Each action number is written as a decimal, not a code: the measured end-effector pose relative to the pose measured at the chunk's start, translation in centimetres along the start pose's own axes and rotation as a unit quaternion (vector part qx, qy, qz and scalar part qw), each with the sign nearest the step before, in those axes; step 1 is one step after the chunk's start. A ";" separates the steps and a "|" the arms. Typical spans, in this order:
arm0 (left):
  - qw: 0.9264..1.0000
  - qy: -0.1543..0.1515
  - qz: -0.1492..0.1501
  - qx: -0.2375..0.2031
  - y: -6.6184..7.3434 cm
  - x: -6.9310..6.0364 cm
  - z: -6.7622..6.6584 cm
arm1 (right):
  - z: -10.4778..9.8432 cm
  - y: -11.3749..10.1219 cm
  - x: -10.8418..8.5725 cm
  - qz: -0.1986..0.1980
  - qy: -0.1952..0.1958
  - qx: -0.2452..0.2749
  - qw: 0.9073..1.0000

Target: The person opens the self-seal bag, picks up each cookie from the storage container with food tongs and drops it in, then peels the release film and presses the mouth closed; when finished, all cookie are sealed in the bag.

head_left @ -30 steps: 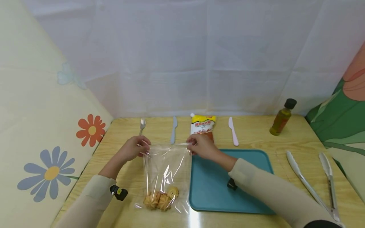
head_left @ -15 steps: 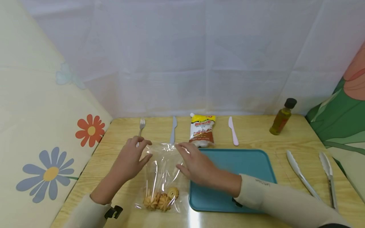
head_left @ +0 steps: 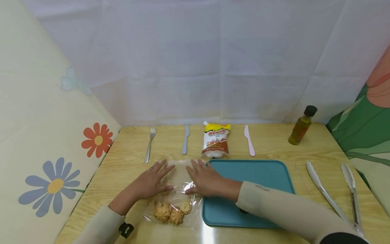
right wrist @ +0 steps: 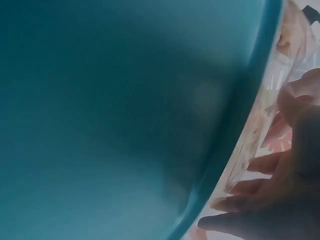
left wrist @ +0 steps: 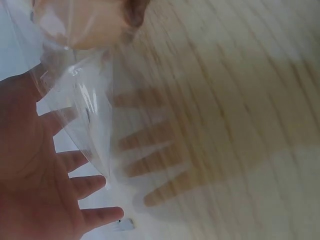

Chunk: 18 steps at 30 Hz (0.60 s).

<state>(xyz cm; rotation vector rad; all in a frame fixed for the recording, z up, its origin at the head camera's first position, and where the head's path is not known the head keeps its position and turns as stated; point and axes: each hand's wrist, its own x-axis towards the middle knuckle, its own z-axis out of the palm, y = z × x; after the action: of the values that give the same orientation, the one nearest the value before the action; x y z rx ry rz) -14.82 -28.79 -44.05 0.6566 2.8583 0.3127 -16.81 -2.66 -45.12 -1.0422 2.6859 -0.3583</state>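
A clear plastic bag (head_left: 179, 169) lies on the wooden table with several swirled golden cookies (head_left: 169, 213) at its near end. My left hand (head_left: 150, 181) spreads its fingers over the bag's left side. From the right, my right hand (head_left: 205, 179) is laid over the other side, fingers spread too. In the left wrist view, the left palm (left wrist: 35, 175) faces the table beside the bag's crinkled film (left wrist: 85, 100). The right wrist view has the right hand's straight fingers (right wrist: 250, 187) alongside the film, past the tray's edge.
A teal tray (head_left: 250, 211) sits right of the bag, under the right forearm. Behind lie a fork (head_left: 149, 145), a grey knife (head_left: 185, 140), a printed pouch (head_left: 216, 140) and a pink knife (head_left: 250, 140). An oil bottle (head_left: 300, 127) and metal tongs (head_left: 326, 195) are at the right.
Both hands have let go of the bag's top edge and come down onto it with spread fingers. The bag's raised far end now lies lower, uncovering the fork and the pouch.
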 end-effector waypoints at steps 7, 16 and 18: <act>0.998 -0.062 -0.023 -0.007 -0.2 0.5 0.0 | 0.4 0.4 0.4 0.011 -0.033 -0.044 0.998; 0.998 -0.063 -0.025 -0.006 0.0 0.3 0.7 | 0.4 0.3 0.4 0.017 -0.067 -0.086 0.994; 0.998 -0.059 -0.025 -0.004 0.0 0.3 0.9 | 0.3 0.2 0.3 0.018 -0.071 -0.097 0.993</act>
<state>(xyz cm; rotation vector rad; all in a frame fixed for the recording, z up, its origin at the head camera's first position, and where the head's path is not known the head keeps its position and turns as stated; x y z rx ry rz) -14.85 -28.53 -44.99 0.5810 2.7547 0.2672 -17.05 -2.82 -45.52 -1.0276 2.6453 -0.0154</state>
